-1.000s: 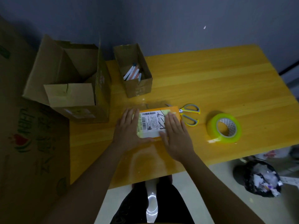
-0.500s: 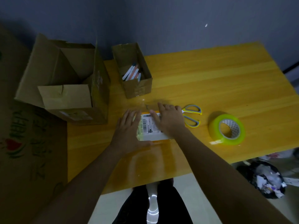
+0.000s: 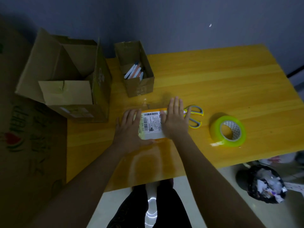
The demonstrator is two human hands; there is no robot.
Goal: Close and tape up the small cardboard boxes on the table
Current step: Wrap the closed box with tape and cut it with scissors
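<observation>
small labelled box (image 3: 152,125), closed, flat on table (image 3: 230,83)

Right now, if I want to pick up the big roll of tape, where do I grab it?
Grab the tape roll from above: thumb through its open hole, fingers over the yellow-green outer band. It lies nearly flat on the table, tilted slightly, hole facing up, apart from the scissors, so nothing blocks you.

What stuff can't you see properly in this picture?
Head view only:
- Small box: its right part hides under the right hand, its left edge under the left hand; any tape cannot be told.
- Label print: too small to read.
- Scissors: blades hidden by the right hand.
- Big open box: inside too dark.
</observation>
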